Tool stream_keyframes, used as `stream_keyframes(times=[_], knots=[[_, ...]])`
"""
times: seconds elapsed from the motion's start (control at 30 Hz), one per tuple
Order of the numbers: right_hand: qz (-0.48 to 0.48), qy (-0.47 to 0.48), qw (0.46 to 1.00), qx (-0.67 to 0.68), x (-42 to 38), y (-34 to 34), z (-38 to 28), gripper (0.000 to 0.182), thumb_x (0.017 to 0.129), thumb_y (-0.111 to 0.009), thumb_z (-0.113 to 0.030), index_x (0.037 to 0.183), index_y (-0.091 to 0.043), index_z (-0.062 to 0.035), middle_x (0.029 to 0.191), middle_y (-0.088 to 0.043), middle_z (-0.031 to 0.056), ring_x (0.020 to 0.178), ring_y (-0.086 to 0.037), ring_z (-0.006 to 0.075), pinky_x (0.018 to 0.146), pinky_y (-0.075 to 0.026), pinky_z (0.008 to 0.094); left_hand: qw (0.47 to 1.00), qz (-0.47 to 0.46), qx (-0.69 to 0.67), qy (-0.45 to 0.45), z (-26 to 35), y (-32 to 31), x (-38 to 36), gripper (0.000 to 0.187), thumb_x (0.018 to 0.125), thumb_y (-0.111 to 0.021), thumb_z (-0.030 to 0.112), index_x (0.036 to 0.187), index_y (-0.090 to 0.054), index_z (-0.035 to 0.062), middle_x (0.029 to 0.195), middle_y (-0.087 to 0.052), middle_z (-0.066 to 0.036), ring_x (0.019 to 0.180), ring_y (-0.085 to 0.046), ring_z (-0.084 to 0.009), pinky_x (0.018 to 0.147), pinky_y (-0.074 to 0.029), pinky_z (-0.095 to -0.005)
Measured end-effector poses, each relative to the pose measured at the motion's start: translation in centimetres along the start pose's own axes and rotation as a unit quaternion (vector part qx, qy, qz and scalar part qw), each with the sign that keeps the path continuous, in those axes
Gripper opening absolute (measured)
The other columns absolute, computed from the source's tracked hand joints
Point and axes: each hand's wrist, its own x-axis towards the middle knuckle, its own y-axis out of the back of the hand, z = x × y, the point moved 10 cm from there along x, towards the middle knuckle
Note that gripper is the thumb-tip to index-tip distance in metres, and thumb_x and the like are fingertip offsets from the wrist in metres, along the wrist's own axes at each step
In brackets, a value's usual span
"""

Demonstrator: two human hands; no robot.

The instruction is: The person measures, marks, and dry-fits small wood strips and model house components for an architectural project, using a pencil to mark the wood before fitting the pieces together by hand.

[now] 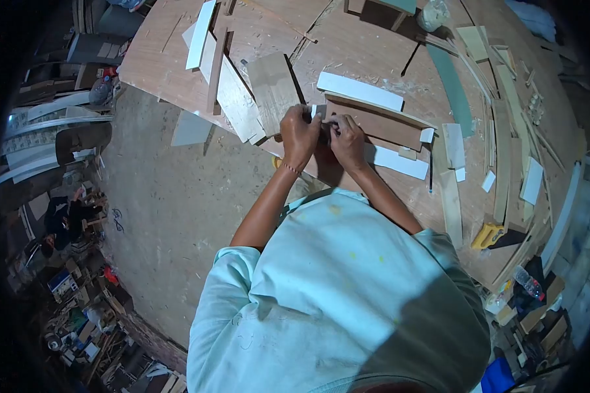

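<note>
My left hand [299, 139] is closed around a small piece with a white face [318, 111] near the table's front edge. Close beside it on the right, my right hand [349, 141] has its fingers pinched at something dark and small that I cannot make out. Just right of the hands lies a shallow wooden frame [380, 121] with raised sides. One white strip [360, 90] is behind it and another white strip [406, 164] in front. A wide pale board [273, 88] lies left of the hands.
Long wood strips [501, 144] and a green curved piece [451, 85] lie at the right of the wooden table [157, 49]. A yellow-handled tool [488, 236] rests near the right edge. Another person [69, 216] is at the far left, beyond the floor.
</note>
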Motion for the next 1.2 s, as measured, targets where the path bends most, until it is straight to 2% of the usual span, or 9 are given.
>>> stream_keyframes(times=[0.03,0.37,0.7,0.77,0.9,1.0,1.07,1.2], knots=[[0.016,0.011,1.0,-0.018,0.3,0.2,-0.1,0.018,0.065,-0.057,0.002,0.082,-0.054,-0.0003,0.077,-0.055,0.0146,0.07,-0.056,0.0326,0.059,-0.046,0.0386,1.0,-0.002,0.005,0.008,-0.4,-0.6,0.3,0.021,0.065,-0.065,0.014,0.075,-0.059,-0.0043,0.07,-0.059,-0.018,0.063,-0.06,-0.0272,0.058,-0.046,-0.0321],[0.043,0.014,0.998,-0.045,0.8,-1.0,1.5,0.015,0.07,-0.047,0.001,0.083,-0.055,-0.0005,0.078,-0.055,0.0146,0.07,-0.056,0.0332,0.061,-0.045,0.0394,0.999,-0.008,0.038,-0.02,0.4,-2.1,1.2,0.022,0.065,-0.065,0.015,0.07,-0.057,-0.0048,0.069,-0.057,-0.02,0.064,-0.058,-0.0317,0.058,-0.044,-0.0359],[0.021,-0.003,0.998,-0.067,0.9,-1.7,2.1,0.014,0.071,-0.048,-0.001,0.084,-0.054,-0.0018,0.08,-0.054,0.0144,0.074,-0.055,0.0325,0.064,-0.045,0.0386,0.998,-0.036,0.054,-0.02,0.2,-3.2,1.5,0.018,0.066,-0.064,0.013,0.07,-0.057,-0.003,0.069,-0.055,-0.018,0.067,-0.054,-0.0324,0.062,-0.043,-0.0386],[0.015,-0.004,0.998,-0.065,1.2,-1.6,1.7,0.014,0.072,-0.046,0.001,0.084,-0.053,-0.0001,0.085,-0.054,0.0166,0.077,-0.055,0.0344,0.066,-0.045,0.0393,0.997,-0.002,0.06,-0.052,0.3,-3.1,1.7,0.022,0.065,-0.066,0.016,0.07,-0.058,-0.0033,0.066,-0.056,-0.018,0.06,-0.056,-0.0308,0.055,-0.044,-0.0362],[0.007,0.003,0.999,-0.033,1.6,-1.2,1.1,0.014,0.072,-0.045,0.004,0.084,-0.052,0.0027,0.09,-0.052,0.0195,0.081,-0.054,0.0368,0.069,-0.045,0.0402,0.997,-0.009,0.056,-0.044,-0.2,-3.3,2.0,0.021,0.065,-0.066,0.016,0.068,-0.058,-0.0033,0.065,-0.057,-0.018,0.059,-0.057,-0.0295,0.055,-0.044,-0.0351],[-0.017,-0.008,0.999,-0.027,1.5,-1.9,1.6,0.015,0.072,-0.043,0.006,0.085,-0.051,0.0051,0.091,-0.051,0.0211,0.081,-0.053,0.0385,0.07,-0.045,0.0412,0.996,-0.03,0.067,-0.051,0.1,-3.5,2.0,0.022,0.065,-0.065,0.014,0.076,-0.058,-0.0035,0.065,-0.058,-0.017,0.059,-0.057,-0.0283,0.056,-0.044,-0.0337],[-0.021,-0.009,1.0,-0.019,1.5,-2.2,1.9,0.015,0.072,-0.044,0.006,0.085,-0.051,0.0058,0.09,-0.051,0.0214,0.081,-0.053,0.0384,0.069,-0.045,0.0414,0.998,-0.057,0.016,-0.009,0.0,-3.6,2.0,0.028,0.064,-0.066,0.008,0.087,-0.055,-0.0027,0.069,-0.056,-0.017,0.065,-0.056,-0.0307,0.061,-0.043,-0.038],[-0.013,0.005,1.0,-0.011,1.4,-2.0,1.9,0.015,0.072,-0.043,0.006,0.085,-0.051,0.0054,0.089,-0.051,0.0211,0.081,-0.053,0.0378,0.068,-0.045,0.0415,0.997,-0.071,0.011,-0.014,0.2,-3.7,2.1,0.035,0.063,-0.066,0.006,0.095,-0.053,-0.003,0.069,-0.057,-0.017,0.064,-0.056,-0.0294,0.061,-0.044,-0.0375]])
